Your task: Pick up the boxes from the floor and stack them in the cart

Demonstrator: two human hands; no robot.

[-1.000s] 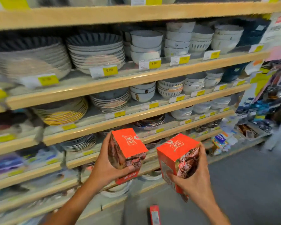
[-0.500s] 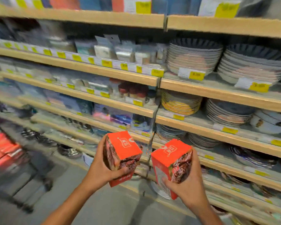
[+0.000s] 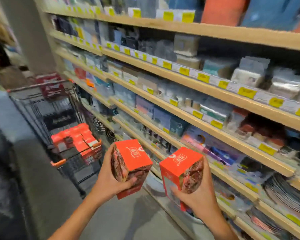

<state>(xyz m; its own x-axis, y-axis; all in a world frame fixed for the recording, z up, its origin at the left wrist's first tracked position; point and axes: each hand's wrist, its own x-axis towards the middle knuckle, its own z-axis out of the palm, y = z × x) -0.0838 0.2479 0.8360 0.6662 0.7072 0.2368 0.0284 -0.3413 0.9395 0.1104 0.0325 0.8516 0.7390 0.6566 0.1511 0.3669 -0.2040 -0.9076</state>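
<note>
My left hand (image 3: 109, 181) grips an orange box (image 3: 131, 163) with a food picture on its side, held upright at chest height. My right hand (image 3: 197, 196) grips a second orange box (image 3: 180, 168) of the same kind, just to the right of the first. The two boxes are apart. Ahead on the left stands a dark wire cart (image 3: 42, 111) with an orange handle. Several matching orange boxes (image 3: 78, 141) are stacked inside it. The cart lies beyond both hands, further down the aisle.
Wooden store shelves (image 3: 197, 85) with packaged goods and yellow price tags run along the right side, close to the cart. Stacked plates (image 3: 287, 194) sit at the lower right. Grey floor (image 3: 121, 217) stretches below my arms. A pillar (image 3: 26, 32) rises at the far left.
My view has swung left along the shelves, from the bowls and plates to the packaged goods. The cart has come into plain view. Both hands still hold their boxes the same way.
</note>
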